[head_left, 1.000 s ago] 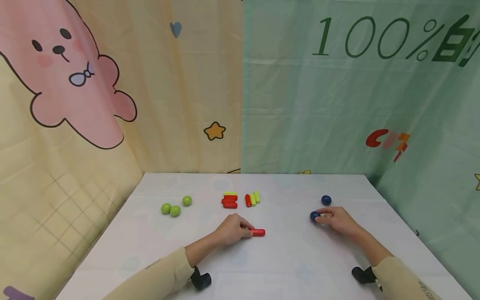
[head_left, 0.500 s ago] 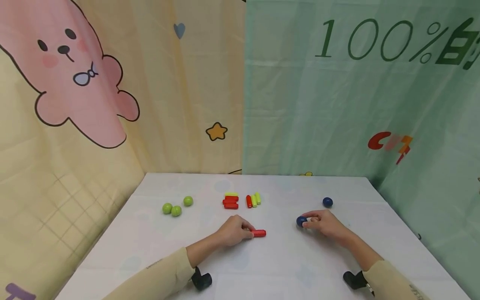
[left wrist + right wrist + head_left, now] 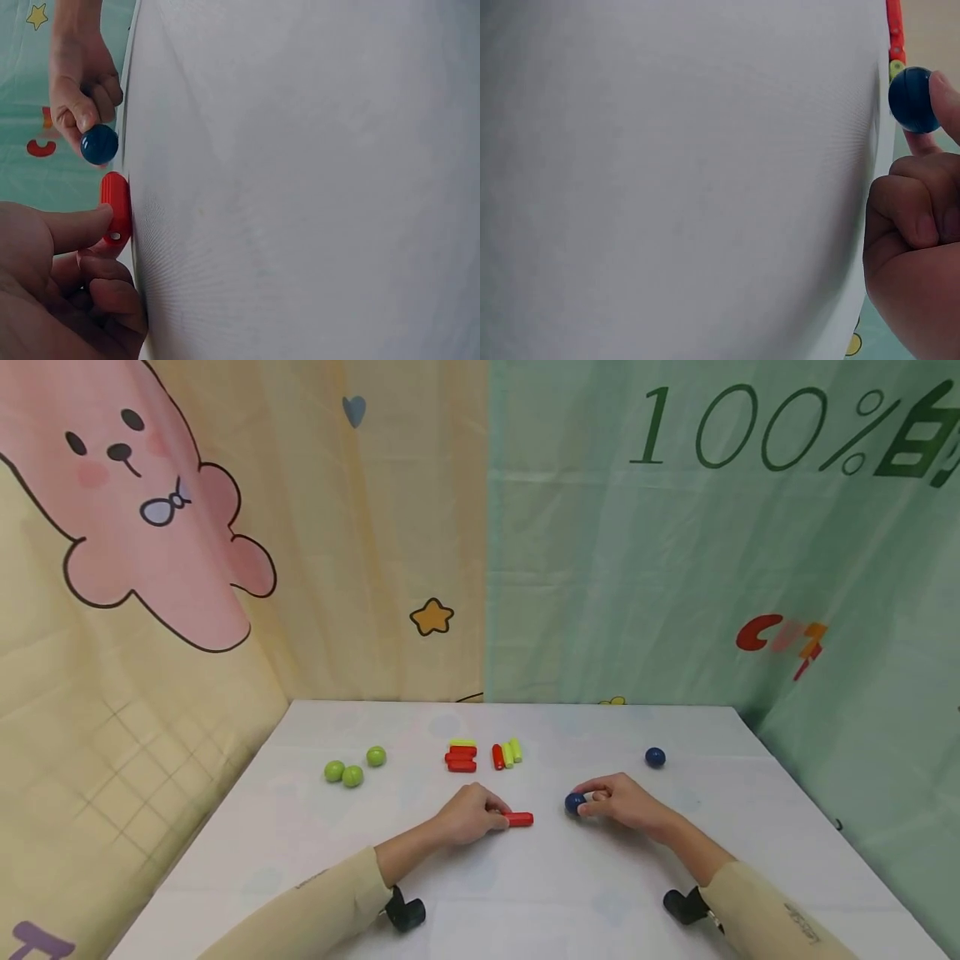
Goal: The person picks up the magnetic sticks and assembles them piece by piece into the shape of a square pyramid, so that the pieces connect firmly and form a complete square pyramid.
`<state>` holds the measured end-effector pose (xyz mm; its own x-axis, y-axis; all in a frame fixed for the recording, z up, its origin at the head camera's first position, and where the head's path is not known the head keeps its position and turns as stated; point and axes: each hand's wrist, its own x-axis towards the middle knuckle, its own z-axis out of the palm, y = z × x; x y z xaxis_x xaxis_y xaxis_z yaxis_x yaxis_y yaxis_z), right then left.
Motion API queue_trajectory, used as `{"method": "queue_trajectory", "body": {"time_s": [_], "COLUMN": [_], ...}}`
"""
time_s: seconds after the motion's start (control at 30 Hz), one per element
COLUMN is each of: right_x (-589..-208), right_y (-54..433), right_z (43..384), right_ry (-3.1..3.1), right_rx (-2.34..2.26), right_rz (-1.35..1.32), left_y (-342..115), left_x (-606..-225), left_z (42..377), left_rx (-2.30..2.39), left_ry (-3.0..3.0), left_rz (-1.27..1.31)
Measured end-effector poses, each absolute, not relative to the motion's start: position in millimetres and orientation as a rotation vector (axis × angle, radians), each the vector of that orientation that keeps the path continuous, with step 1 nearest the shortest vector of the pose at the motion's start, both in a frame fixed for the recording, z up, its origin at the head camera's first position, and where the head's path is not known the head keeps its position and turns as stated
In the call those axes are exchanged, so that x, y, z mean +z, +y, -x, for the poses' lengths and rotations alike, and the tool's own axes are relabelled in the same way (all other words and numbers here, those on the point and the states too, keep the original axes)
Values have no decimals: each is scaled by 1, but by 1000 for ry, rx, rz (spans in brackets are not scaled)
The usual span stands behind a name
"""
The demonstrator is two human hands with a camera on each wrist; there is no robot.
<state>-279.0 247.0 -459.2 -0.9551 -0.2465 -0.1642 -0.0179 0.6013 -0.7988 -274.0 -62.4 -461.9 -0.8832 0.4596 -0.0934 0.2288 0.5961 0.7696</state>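
My left hand (image 3: pixel 474 814) pinches one end of a short red rod (image 3: pixel 521 819) between thumb and fingers. In the left wrist view the rod (image 3: pixel 115 204) is ridged, with a small pale round spot at its near end. Facing it across a narrow gap, my right hand (image 3: pixel 626 802) holds a dark blue ball (image 3: pixel 575 803) between thumb and fingertips. The right wrist view shows this glossy ball (image 3: pixel 913 100) with the thumb on it and the other fingers curled below. Both things are close over the white table (image 3: pixel 525 893).
Behind the hands lie a group of red rods (image 3: pixel 462 767) with a yellow-green one, and a red rod (image 3: pixel 498 757) beside yellow-green rods (image 3: pixel 515 750). Several green balls (image 3: pixel 352 776) are at the left. Another blue ball (image 3: pixel 656 757) sits at the back right. Printed curtains (image 3: pixel 375 527) enclose the table.
My right hand has carried the blue ball leftward, from near the other blue ball to close by the red rod's free end. The left hand has stayed nearly still with its rod.
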Motion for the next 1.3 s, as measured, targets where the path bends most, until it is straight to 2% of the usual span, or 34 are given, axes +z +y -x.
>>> {"method": "queue_trajectory", "body": {"time_s": [1.3], "right_x": [-462], "right_y": [226], "right_z": [281], "right_ry": [2526], "right_rx": [-1282], "right_rz": [275], "left_y": [-34], "left_x": [-451], "left_z": [281], "left_rx": [1156], "left_ry": [2552], "left_rz": [-560]}}
